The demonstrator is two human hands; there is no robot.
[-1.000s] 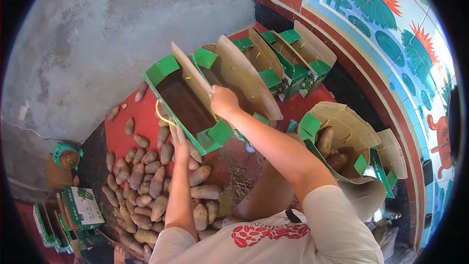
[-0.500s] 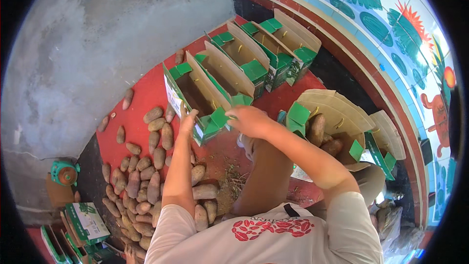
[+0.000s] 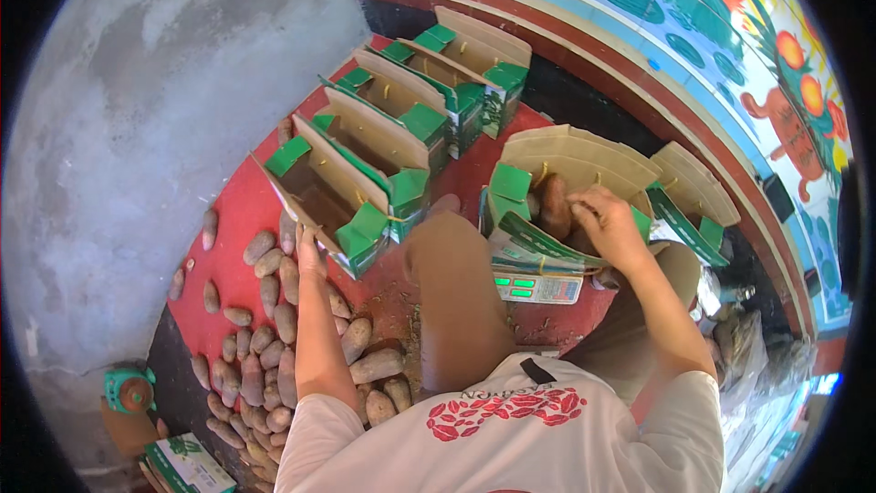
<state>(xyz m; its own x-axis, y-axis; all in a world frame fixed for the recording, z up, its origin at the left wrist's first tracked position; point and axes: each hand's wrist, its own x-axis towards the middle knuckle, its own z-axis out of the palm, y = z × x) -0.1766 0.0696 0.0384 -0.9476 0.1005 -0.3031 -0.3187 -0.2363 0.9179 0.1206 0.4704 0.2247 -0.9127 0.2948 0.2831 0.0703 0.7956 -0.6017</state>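
My left hand (image 3: 312, 256) grips the near flap of an open green cardboard box (image 3: 367, 230), the nearest in a row of several; bare brown cardboard shows inside it. To the right, my right hand (image 3: 613, 230) reaches into another open green box (image 3: 538, 245), its curled fingertips on a long reddish-brown tuber (image 3: 555, 207), like a sweet potato. Other tubers lie in that box, partly hidden by its wall and my hand. This box rests on a scale (image 3: 538, 288) with green lit digits.
Several loose tubers (image 3: 265, 365) spread over the red mat (image 3: 205, 288) at my left. More open boxes (image 3: 411, 100) stand behind; another (image 3: 689, 215) is at the right. My knee (image 3: 447, 256) rises between. A small teal device (image 3: 128, 391) and flattened cartons (image 3: 187, 464) are at lower left.
My right hand has left the empty box and moved right, into the box on the scale. My left hand stays on the empty box's edge. The whole view has shifted to the right.
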